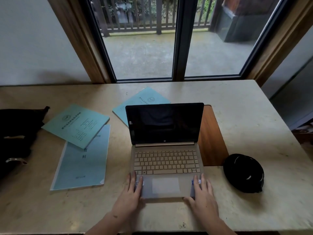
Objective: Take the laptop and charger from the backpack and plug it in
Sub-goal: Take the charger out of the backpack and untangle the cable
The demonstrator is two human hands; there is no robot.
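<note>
A gold laptop (165, 160) stands open on the stone table (245, 116), its screen dark. My left hand (131, 192) rests flat on the left palm rest, fingers straight. My right hand (202, 190) lies flat on the right palm rest in the same way. A black coiled bundle, which looks like the charger with its cable (243, 173), sits on the table to the right of the laptop, apart from both hands. The black backpack (17, 138) lies at the table's left edge.
Three light-blue booklets lie on the table: two overlapping on the left (76, 124) (83, 163) and one behind the laptop (145, 99). A wooden inlay panel (211, 138) shows right of the screen. A large window (169, 39) faces the table.
</note>
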